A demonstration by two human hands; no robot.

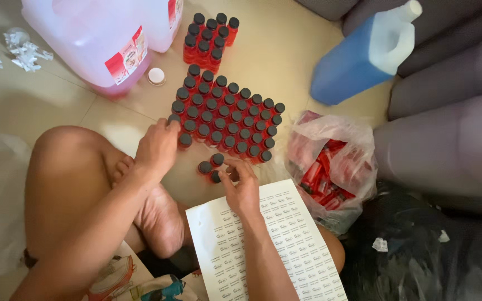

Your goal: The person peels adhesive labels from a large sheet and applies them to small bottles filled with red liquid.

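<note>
Several small red bottles with black caps (227,117) stand packed together on the tiled floor. My left hand (156,146) rests on the near-left corner of that group, fingers touching a bottle (174,119). My right hand (241,184) pinches a small bottle (215,176) lying beside two upright ones (211,163), just in front of the group. A white sheet of small stickers (277,239) lies under my right wrist, across my leg.
A second cluster of red bottles (208,38) stands farther back. Two big pink jugs (93,42) and a loose white cap (156,76) are at far left, a blue jug (364,53) at far right. A plastic bag of red bottles (330,170) sits right.
</note>
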